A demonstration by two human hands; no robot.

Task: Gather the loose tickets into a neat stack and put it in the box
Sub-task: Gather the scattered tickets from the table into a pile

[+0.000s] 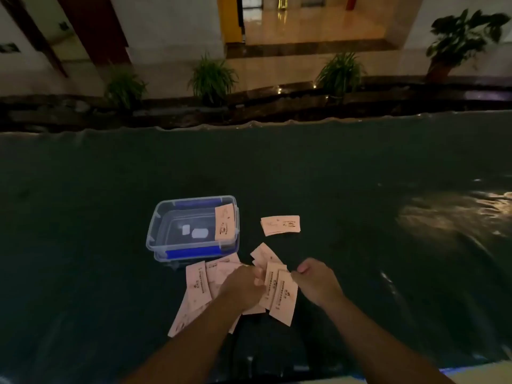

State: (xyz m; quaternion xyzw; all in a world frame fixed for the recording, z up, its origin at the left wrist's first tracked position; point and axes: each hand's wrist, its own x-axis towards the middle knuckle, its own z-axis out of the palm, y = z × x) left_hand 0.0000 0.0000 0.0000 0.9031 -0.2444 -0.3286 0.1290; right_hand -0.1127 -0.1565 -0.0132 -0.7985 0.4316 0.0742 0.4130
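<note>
Head view: box (177, 217) holds 1 ticket (225, 222).

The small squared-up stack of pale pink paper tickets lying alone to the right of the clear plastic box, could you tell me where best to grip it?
Probably pinch the small squared-up stack of pale pink paper tickets across its short right end, coming from the right with the right hand. It lies flat, long side left to right, that end clear of the clear plastic box.

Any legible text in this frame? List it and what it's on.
None can be read.
Loose tickets by the hands: dark print lines and a small logo, too blurred.
Ticket in the clear box: print and logo, blurred.
Small stack right of the box: faint marks, unreadable.
White labels on the box floor: no text discernible.
</note>
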